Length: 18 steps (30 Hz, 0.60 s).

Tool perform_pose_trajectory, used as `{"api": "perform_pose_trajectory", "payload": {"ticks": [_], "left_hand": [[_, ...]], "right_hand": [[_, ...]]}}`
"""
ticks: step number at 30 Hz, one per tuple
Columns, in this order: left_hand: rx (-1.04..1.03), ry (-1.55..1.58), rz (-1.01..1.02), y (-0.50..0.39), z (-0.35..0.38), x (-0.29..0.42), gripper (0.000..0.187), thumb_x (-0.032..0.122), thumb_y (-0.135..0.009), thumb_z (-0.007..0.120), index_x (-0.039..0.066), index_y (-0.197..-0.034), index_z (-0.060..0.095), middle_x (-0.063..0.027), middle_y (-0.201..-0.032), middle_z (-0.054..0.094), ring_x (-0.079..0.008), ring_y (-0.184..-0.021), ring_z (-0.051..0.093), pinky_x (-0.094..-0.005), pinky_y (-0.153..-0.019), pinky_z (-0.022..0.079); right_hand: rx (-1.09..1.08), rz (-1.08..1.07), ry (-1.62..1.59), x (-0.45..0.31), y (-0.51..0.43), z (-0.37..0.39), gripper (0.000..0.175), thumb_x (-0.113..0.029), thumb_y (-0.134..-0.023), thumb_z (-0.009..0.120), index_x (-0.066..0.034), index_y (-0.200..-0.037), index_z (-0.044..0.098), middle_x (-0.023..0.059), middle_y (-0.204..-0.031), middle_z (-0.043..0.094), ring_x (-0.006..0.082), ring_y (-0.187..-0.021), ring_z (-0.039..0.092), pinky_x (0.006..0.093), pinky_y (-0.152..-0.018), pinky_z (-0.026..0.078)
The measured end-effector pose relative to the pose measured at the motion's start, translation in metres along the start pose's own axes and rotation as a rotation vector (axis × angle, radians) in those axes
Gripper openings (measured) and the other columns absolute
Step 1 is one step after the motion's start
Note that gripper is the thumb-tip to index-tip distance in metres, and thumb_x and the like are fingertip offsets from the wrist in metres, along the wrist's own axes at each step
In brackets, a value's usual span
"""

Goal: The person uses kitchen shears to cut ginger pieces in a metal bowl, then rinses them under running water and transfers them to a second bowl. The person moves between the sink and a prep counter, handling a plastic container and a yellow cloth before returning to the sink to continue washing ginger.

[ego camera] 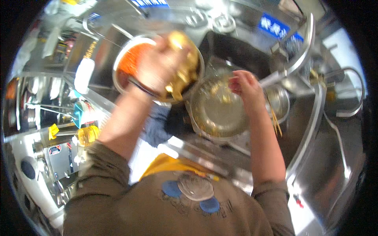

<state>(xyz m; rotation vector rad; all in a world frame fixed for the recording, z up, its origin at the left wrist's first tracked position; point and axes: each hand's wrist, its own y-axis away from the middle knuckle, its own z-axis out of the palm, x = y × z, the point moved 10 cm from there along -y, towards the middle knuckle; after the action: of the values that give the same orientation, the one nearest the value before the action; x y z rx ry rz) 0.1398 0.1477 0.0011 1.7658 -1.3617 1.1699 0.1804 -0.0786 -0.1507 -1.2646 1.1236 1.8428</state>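
My left hand (162, 66), blurred by motion, is over a round metal container (117, 79) at the upper middle. Orange shreds (134, 57) fill its left side; glossy yellow pieces (187, 69) lie on its right, against my fingers. Whether the hand grips any of them is unclear. A dark band circles my left wrist. Beside that container, on its right, is a wide metal basin (206, 126) of cloudy water with small yellowish bits (224, 96) in it. My right hand (249, 85) is above the basin's right side, fingers curled; whether they hold anything is hidden.
Right of the basin, thin wooden sticks (275, 119) lean by a small metal bowl (280, 101). Curved metal pipes (313, 118) run along the right. On the left are a white bottle (84, 75) and a bottle of yellow oil (88, 135). Blue signs (273, 26) bear writing.
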Motion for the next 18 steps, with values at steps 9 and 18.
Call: {"api": "perform_pose_trajectory", "payload": {"ticks": [9, 18], "left_hand": [[-0.073, -0.369, -0.001, -0.058, -0.05, -0.086, 0.035, 0.02, -0.08, 0.07, -0.001, -0.106, 0.06, -0.0055, -0.095, 0.066, -0.0114, -0.086, 0.06, -0.0251, -0.079, 0.048], [-0.226, -0.74, -0.023, -0.089, -0.03, -0.113, 0.051, 0.035, -0.081, 0.062, 0.003, -0.12, 0.053, -0.0116, -0.103, 0.065, -0.0174, -0.094, 0.061, -0.0308, -0.083, 0.048]], "right_hand": [[-0.436, 0.174, 1.227, 0.248, 0.048, 0.025, 0.036, -0.031, -0.08, 0.059, -0.0114, -0.111, 0.061, 0.0168, -0.105, 0.063, 0.0347, -0.097, 0.059, 0.0425, -0.083, 0.047], [-0.14, 0.306, 0.97, 0.263, 0.006, -0.007, 0.026, -0.027, -0.083, 0.059, -0.0094, -0.102, 0.062, 0.0131, -0.097, 0.065, 0.029, -0.09, 0.061, 0.0409, -0.077, 0.048]]}}
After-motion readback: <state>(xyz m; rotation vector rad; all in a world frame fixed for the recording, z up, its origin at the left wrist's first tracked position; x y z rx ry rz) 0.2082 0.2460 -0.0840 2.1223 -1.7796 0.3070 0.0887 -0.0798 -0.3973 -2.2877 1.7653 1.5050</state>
